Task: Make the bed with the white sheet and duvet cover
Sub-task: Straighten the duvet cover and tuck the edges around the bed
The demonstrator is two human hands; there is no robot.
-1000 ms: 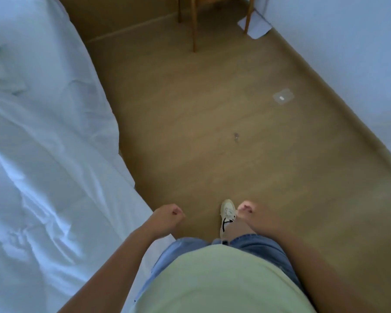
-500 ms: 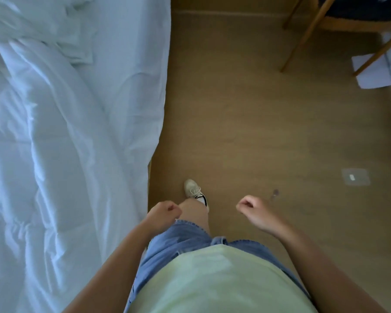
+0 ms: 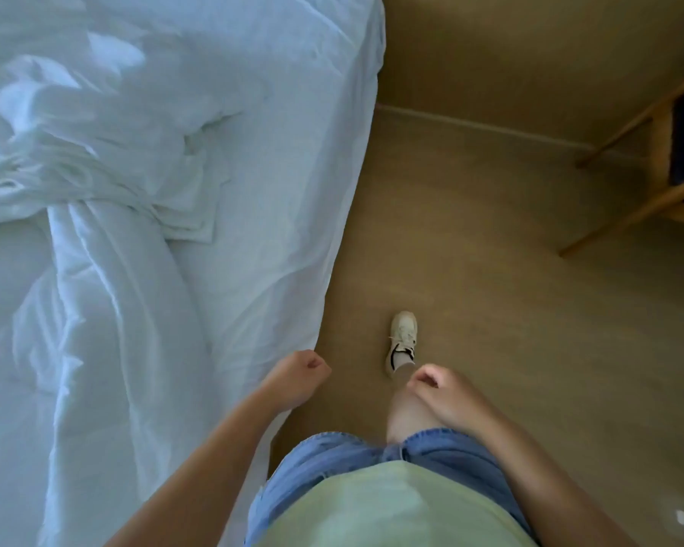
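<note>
Left hand (image 3: 299, 379): forearm extended forward, fingers clenched, empty, just beside the hanging edge of the flat white sheet (image 3: 293, 152). Right hand (image 3: 447, 392): likewise forward, fingers curled in, empty. Crumpled white duvet cover (image 3: 95, 270) lies bunched on that sheet.

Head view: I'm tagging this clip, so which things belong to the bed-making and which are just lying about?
For the job: white sheet, crumpled duvet cover, left hand, right hand, both holding nothing.
Lying about: wooden chair, white scrap on the floor.
</note>
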